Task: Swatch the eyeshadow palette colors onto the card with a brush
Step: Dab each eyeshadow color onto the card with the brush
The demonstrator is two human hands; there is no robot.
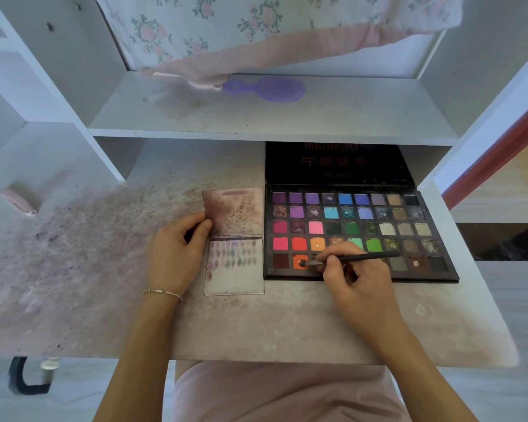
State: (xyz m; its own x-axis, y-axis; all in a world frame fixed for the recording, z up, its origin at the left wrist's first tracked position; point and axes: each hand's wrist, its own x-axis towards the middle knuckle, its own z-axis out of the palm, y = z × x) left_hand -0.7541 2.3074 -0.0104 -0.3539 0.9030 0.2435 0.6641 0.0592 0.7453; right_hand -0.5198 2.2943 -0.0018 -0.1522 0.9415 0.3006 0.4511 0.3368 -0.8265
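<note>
Orange pan (301, 262) under right hand's (355, 283) brush (351, 259).

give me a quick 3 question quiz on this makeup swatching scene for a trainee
1. True or false: the brush tip rests in a purple pan in the palette's top row.
2. Which hand holds the card?
A. the left hand
B. the right hand
C. neither
3. Fill in: the purple hairbrush lies on the ____ above the desk.

Key
1. False: the tip sits in an orange pan in the bottom row, second from the left.
2. A: the left hand's fingers grip the card's left edge, while the right hand holds the brush.
3. shelf
</note>
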